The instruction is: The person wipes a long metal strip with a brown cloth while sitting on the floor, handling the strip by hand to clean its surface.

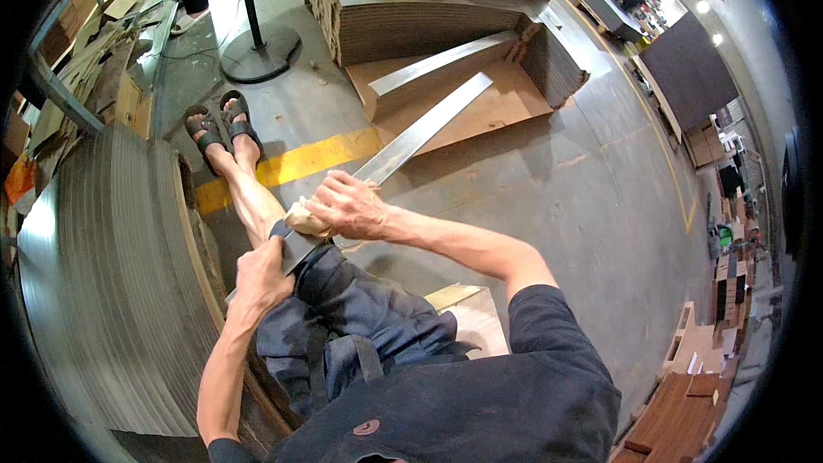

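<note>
Grey strip (431, 126) across lap, both hands on it.
Left hand (261, 279) clenched round its near end; right hand (350, 206) bunches a rag (304, 219) against it just beyond. Long axis runs forward-right from both grips; right hand nearer the far end.

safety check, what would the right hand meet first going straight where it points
The right hand would probably meet the bare lower leg, past the cloth it grips; depth is unclear, it might pass above.

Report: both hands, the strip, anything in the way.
Left hand gripping long grey strip. Right hand holding pale wad against it. Far end overlaps brown cardboard in view; no obstruction seen.
</note>
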`<action>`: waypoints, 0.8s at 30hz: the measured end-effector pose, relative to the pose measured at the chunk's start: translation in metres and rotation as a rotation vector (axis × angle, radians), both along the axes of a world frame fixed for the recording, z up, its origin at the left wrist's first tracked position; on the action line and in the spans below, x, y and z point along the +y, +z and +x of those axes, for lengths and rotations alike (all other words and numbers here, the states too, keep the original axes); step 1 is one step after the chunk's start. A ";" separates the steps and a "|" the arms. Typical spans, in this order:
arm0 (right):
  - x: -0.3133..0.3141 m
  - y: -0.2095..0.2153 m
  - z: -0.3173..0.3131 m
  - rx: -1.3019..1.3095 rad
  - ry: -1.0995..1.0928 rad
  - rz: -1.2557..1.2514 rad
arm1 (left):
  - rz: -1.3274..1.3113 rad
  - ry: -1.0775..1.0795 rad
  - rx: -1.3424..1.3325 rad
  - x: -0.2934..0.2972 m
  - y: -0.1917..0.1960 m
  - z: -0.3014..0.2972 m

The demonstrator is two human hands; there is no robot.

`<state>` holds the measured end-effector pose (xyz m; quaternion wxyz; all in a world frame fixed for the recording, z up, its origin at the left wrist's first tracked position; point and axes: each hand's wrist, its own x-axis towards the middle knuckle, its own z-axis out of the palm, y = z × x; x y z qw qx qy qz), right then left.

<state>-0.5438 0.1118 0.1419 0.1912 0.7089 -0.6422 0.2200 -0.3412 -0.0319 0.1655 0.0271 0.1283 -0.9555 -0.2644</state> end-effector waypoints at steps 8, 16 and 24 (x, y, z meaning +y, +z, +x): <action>0.103 0.023 -0.152 0.264 -0.288 0.230 | 0.051 0.060 0.027 -0.032 0.011 0.128; 0.239 -0.010 -0.267 -0.585 -1.347 0.033 | 0.127 0.090 0.076 -0.031 0.007 0.177; 0.153 -0.016 -0.196 -2.051 -0.426 -0.935 | 0.289 0.127 -0.007 0.002 0.016 0.132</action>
